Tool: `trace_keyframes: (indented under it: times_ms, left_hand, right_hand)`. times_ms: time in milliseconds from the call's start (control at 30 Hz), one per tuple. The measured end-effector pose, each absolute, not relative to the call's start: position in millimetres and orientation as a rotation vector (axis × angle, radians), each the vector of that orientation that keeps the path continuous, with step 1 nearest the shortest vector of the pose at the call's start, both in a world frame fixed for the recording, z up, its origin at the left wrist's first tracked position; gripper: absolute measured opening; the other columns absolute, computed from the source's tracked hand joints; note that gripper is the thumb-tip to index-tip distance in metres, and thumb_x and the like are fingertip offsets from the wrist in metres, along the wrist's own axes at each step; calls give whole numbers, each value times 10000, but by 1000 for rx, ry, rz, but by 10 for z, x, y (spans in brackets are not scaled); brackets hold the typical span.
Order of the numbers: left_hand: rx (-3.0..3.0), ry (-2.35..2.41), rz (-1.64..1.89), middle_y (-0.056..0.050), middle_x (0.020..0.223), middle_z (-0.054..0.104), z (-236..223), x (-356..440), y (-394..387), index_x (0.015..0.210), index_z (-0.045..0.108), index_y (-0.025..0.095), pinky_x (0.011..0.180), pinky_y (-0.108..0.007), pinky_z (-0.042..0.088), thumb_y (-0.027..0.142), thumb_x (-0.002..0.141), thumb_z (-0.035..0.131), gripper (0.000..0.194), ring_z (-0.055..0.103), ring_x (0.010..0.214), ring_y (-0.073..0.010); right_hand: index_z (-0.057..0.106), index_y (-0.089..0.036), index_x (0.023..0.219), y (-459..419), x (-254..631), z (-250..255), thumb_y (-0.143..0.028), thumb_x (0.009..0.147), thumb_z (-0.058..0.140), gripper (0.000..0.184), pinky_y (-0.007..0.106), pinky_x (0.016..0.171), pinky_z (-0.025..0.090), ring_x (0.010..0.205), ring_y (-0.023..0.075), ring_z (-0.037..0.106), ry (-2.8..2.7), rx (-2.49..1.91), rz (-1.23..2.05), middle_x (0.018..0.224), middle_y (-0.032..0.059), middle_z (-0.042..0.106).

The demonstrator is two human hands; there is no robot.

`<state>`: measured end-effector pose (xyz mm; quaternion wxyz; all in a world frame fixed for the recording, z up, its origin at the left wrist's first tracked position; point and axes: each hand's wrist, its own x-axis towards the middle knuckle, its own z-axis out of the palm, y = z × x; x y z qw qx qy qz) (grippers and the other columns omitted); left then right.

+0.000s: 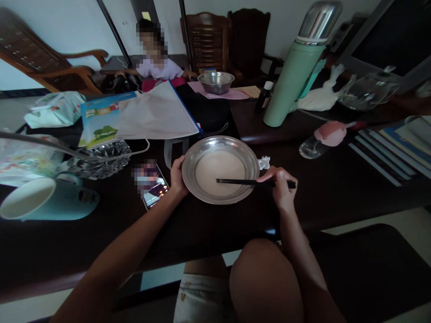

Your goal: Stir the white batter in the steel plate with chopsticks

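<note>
A shallow metal bowl [220, 197] stands on the dark table in front of me, with a pale, milky liquid [215, 166] in it. My left hand [178, 176] grips the bowl's left rim, thumb on top and the other fingers hidden beneath the side. In my right hand [282, 186] is a pair of black chopsticks [242, 181], held nearly level from the right. Their tips reach over the middle of the liquid; whether they dip in I cannot tell. A crumpled white tissue [264, 162] lies just behind my right hand.
Left of the bowl lie a lit phone [155, 184] and a light-blue mug [47, 197]. Behind are a glass dish [101, 159], a zip folder [158, 112] and another metal bowl [217, 83]. A green thermos [291, 76] and pink-lidded bottle [323, 138] stand right. Someone [160, 69] sits opposite.
</note>
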<state>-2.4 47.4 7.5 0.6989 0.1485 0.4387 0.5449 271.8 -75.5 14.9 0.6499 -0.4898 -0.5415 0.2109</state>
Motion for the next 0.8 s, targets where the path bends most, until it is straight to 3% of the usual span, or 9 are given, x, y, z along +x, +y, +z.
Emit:
trace_keyframes:
  times_ms: [133, 333, 500, 700, 800]
  left_hand:
    - [318, 977, 1204, -51, 777, 816, 95, -25, 470, 717, 706, 248, 891, -453, 670, 424, 729, 826, 213, 820, 1026, -373]
    - [351, 992, 1204, -42, 719, 797, 82, -33, 474, 721, 719, 248, 871, -451, 675, 446, 725, 828, 226, 827, 985, -368]
    - [351, 968, 1185, -49, 745, 809, 78, -42, 473, 741, 728, 255, 882, -473, 676, 464, 727, 855, 245, 827, 997, -382]
    - [211, 983, 1202, -41, 690, 787, 126, -17, 467, 739, 740, 250, 843, -423, 678, 369, 802, 776, 139, 830, 961, -350]
    - [196, 974, 1213, -30, 709, 797, 135, -3, 467, 749, 740, 244, 835, -410, 679, 375, 801, 776, 146, 830, 946, -334]
  right_hand:
    - [838, -283, 764, -736, 2713, 154, -650, 1062, 606, 527, 434, 803, 579, 814, 258, 731, -1337, -1186, 443, 781, 50, 802]
    - [781, -258, 707, -734, 2713, 99, -689, 1059, 576, 593, 374, 618, 537, 578, 217, 670, -1069, -1120, 462, 601, 25, 718]
    - [826, -271, 745, -729, 2695, 123, -651, 1055, 629, 529, 414, 787, 581, 764, 245, 747, -1281, -1150, 494, 756, 47, 808]
    - [812, -265, 752, -729, 2722, 83, -653, 1064, 606, 539, 377, 651, 533, 609, 215, 675, -1055, -1081, 488, 641, 24, 752]
    - [825, -262, 768, -725, 2715, 92, -657, 1054, 625, 528, 399, 746, 579, 713, 231, 723, -1213, -1108, 560, 737, 43, 804]
